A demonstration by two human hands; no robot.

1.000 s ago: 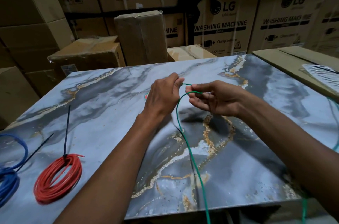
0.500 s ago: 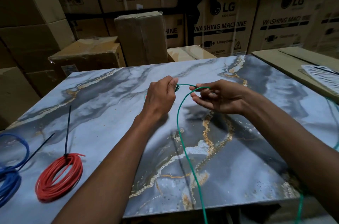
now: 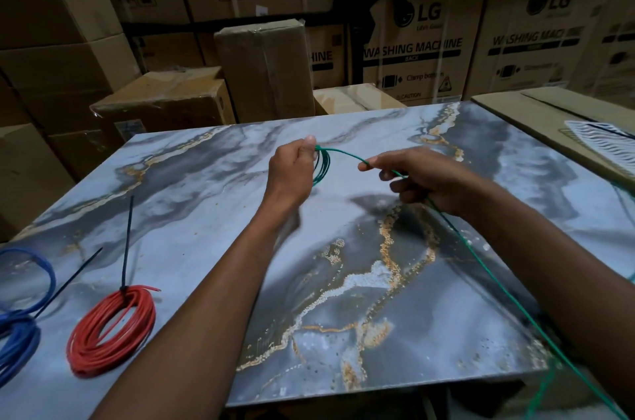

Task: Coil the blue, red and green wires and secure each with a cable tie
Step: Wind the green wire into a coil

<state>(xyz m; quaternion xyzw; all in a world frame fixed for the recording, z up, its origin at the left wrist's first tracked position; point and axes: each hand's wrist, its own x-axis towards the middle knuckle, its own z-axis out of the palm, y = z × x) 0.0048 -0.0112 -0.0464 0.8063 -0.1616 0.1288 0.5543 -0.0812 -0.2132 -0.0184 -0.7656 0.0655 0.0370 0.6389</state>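
My left hand (image 3: 292, 168) grips a small bundle of green wire loops (image 3: 323, 165) above the middle of the marble table (image 3: 206, 206). A strand runs from the loops to my right hand (image 3: 422, 179), which pinches the green wire (image 3: 488, 278). From there the wire trails under my right arm and off the table's front right edge. The red wire coil (image 3: 111, 330) lies at front left with a black cable tie (image 3: 127, 241) around it. The blue wire coil (image 3: 20, 323) lies at the far left edge, partly cut off, with another black cable tie (image 3: 68, 282).
Stacked cardboard boxes (image 3: 264, 69) fill the space behind the table. A cardboard surface (image 3: 549, 117) adjoins the table on the right, with a white slotted object (image 3: 604, 141) on it.
My hands have drawn apart. The right hand pulled the green wire to the right, so the arch between the hands has flattened, and the loops in my left hand now show.
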